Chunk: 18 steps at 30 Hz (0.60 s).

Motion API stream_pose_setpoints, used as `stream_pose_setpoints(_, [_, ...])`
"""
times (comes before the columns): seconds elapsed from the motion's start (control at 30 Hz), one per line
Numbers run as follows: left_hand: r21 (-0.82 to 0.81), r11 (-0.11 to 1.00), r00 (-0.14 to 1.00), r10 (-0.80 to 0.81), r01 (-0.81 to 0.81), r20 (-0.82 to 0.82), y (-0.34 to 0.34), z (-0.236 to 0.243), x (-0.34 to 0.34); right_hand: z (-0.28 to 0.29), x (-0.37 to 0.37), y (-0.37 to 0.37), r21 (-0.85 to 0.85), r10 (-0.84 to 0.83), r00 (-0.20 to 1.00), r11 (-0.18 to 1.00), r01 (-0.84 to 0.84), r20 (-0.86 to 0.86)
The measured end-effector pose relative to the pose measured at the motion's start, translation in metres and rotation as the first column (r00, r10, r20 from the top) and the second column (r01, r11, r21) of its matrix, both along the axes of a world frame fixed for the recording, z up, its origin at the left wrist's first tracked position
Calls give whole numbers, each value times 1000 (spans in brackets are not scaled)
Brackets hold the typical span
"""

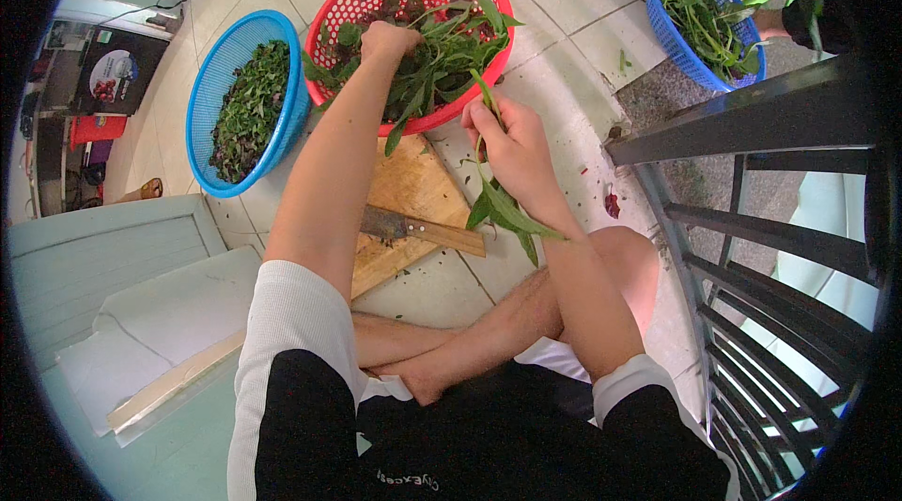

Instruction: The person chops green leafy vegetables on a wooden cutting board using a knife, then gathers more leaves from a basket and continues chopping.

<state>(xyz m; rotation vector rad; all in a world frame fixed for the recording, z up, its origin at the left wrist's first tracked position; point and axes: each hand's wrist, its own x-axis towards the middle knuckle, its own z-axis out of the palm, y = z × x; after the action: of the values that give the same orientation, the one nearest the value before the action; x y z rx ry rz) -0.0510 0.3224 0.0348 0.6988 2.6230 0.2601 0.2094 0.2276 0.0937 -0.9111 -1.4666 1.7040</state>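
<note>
My left hand [388,40] reaches into a red perforated basket [503,7], its fingers curled on the leafy greens [451,50] heaped there. Dark purplish leaves lie among the long green ones; the greens partly hide the fingertips. Just off the basket's near right side, my right hand [515,144] is closed around a leafy green stem [507,211]. One end pokes up above the thumb, and long narrow leaves droop below the fist. Under my left forearm lies a wooden cutting board [423,181], bearing a wooden-handled knife [442,232] whose blade is partly hidden by that arm.
Left of the red basket, a blue basket [199,111] tilts, holding small dark green leaves. Another blue basket [662,26] of greens stands far right, beside another person's hand [772,23]. Black metal railing [752,228] borders my right; leaf scraps dot the tiled floor [573,87].
</note>
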Motion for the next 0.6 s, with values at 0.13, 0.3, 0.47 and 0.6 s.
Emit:
stream_pose_setpoints(0.13, [30,995,996,-90,90,-1,-2,-32,-15,1,1,0,-34,10,1000,999,-10,2])
stream_pose_setpoints(0.3, [306,945,985,-147,112,94,-16,-53,-42,13,-5,-4,-38,13,1000,999,-14,-29])
stream_pose_setpoints(0.47, [424,888,962,-247,175,119,-16,-38,-2,2,7,5,-15,-21,1000,1000,21,6])
stream_pose_setpoints(0.6, [536,787,952,-259,305,-161,-26,-43,-9,5,2,2,-25,-14,1000,1000,14,6])
